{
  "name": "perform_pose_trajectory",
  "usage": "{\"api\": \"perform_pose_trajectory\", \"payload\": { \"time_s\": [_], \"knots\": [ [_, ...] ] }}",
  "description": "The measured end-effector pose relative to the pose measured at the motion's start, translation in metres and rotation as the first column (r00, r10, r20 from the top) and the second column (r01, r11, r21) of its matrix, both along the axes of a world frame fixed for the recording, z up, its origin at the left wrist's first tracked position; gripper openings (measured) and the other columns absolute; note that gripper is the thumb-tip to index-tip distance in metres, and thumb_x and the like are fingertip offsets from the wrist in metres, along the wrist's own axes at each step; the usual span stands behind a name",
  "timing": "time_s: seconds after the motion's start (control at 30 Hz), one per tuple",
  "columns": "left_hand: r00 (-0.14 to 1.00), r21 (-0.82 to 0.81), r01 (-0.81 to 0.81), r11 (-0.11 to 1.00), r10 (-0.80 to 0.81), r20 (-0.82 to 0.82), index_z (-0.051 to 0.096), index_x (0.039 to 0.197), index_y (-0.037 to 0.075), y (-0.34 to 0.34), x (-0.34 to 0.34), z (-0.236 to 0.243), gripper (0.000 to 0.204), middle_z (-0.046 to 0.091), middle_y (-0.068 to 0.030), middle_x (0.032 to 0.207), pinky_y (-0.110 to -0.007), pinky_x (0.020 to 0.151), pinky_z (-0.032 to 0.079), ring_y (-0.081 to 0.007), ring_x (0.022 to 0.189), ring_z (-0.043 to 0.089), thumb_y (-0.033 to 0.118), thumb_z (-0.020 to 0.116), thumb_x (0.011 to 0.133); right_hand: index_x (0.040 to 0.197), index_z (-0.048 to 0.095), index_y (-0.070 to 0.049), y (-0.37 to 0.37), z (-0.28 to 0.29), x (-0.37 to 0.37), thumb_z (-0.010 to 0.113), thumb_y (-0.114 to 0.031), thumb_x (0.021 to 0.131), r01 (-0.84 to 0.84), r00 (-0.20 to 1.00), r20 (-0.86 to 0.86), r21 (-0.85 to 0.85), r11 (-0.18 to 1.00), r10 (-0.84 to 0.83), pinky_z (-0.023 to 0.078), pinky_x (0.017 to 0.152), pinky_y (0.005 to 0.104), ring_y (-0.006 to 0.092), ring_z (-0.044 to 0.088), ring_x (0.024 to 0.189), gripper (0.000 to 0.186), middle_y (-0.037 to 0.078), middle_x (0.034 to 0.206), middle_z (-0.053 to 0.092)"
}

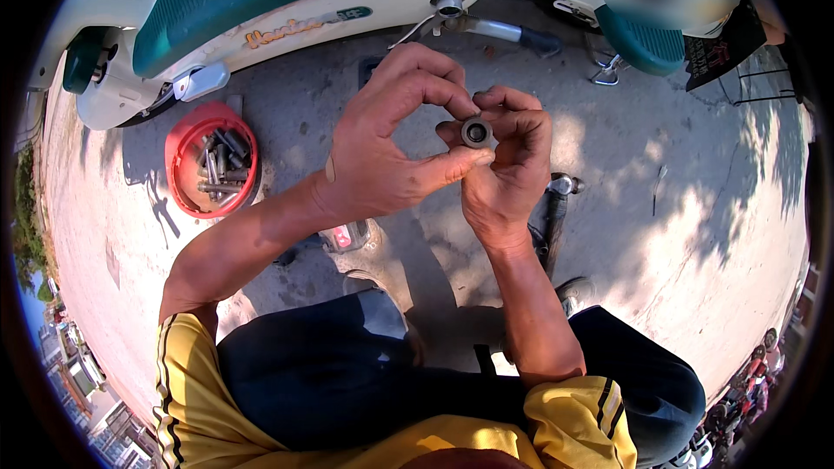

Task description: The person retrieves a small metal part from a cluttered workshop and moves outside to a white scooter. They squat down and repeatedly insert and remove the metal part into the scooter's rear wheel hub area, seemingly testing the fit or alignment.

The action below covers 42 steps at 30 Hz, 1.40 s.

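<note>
A small, dark round metal socket (475,132) with a hole in its end is held up between my two hands, above the ground and in front of a motorbike. The thumb and forefinger of my left hand (375,135) pinch it from the left, making a loop. My right hand (512,156) grips it from the right with bent fingers, their tips dark with grime. Its far end is hidden by my fingers. On the left, a red bowl (180,195) holds several tubular metal sockets (224,156).
The teal and white motorbike (304,9) stands across the far side, its pedal lever (495,29) sticking out. A hammer (560,208) lies beyond my right wrist. A clear plastic container (347,234) rests under my left forearm on the concrete ground (678,182).
</note>
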<state>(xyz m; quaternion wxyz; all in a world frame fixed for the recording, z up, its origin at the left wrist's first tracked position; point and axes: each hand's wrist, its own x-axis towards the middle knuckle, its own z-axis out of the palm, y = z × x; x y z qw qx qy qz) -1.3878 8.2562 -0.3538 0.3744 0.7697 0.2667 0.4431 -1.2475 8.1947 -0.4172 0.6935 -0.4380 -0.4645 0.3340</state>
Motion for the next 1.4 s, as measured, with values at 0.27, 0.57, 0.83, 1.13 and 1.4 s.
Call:
{"api": "perform_pose_trajectory", "payload": {
  "time_s": [0.27, 0.57, 0.83, 1.13, 1.4],
  "knots": [
    [1.0, -0.069, 0.004, 0.998, -0.003, 0.011, 0.066, 0.106, -0.001, 0.004, -0.008, -0.005, 0.038, 0.056, -0.0125, 0.118, -0.032, 0.094, 0.049, -0.0188, 0.108, 0.058, 0.001, 0.087, 0.074, 0.109, 0.065, 0.001, -0.002, 0.016, 0.008, 0.071, -0.013, 0.095, -0.094, 0.962, 0.254, -0.03, 0.995, 0.098, 0.048, 0.083, 0.0317, 0.0212, 0.056, 0.096, 0.021, 0.014, 0.116, 0.053],
    [0.999, -0.157, -0.016, 0.987, 0.01, -0.039, 0.066, 0.106, -0.001, 0.002, -0.012, -0.006, 0.035, 0.056, -0.0106, 0.118, -0.031, 0.094, 0.048, -0.016, 0.108, 0.057, 0.001, 0.085, 0.077, 0.098, 0.055, -0.002, 0.004, 0.002, -0.008, 0.08, -0.011, 0.087, 0.034, 0.997, 0.068, -0.064, 0.997, -0.03, 0.048, 0.073, 0.0285, 0.0152, 0.054, 0.086, 0.029, 0.009, 0.105, 0.055],
    [0.998, -0.372, -0.047, 0.927, 0.061, 0.024, 0.065, 0.105, 0.0, 0.006, -0.014, -0.013, 0.028, 0.058, -0.0051, 0.112, -0.029, 0.088, 0.047, -0.0118, 0.1, 0.055, 0.01, 0.083, 0.085, 0.106, 0.063, 0.003, 0.001, 0.027, 0.009, 0.065, -0.019, 0.1, -0.211, 0.946, 0.195, -0.244, 0.947, 0.261, 0.044, 0.073, 0.0298, 0.0174, 0.051, 0.082, 0.023, 0.007, 0.1, 0.054],
    [0.984, -0.691, -0.043, 0.722, 0.149, 0.094, 0.065, 0.104, 0.0, 0.006, -0.011, -0.03, 0.036, 0.064, -0.0023, 0.098, -0.027, 0.077, 0.05, -0.0094, 0.089, 0.058, 0.026, 0.083, 0.088, 0.092, 0.059, 0.0, 0.003, 0.023, -0.014, 0.079, -0.003, 0.088, 0.146, 0.915, 0.403, -0.261, 0.954, -0.029, 0.044, 0.067, 0.0238, 0.0095, 0.052, 0.084, 0.02, 0.003, 0.094, 0.053],
    [0.945, -0.66, -0.199, 0.724, 0.32, 0.066, 0.056, 0.121, 0.0, 0.019, -0.023, -0.039, 0.034, 0.062, -0.0035, 0.096, -0.025, 0.068, 0.048, -0.009, 0.079, 0.056, 0.023, 0.07, 0.099, 0.101, 0.067, 0.007, 0.051, 0.03, 0.001, 0.067, -0.022, 0.097, 0.08, 0.987, 0.164, -0.519, 0.851, 0.006, 0.049, 0.07, 0.0361, 0.019, 0.061, 0.075, 0.029, 0.016, 0.087, 0.068]
  ]
}}
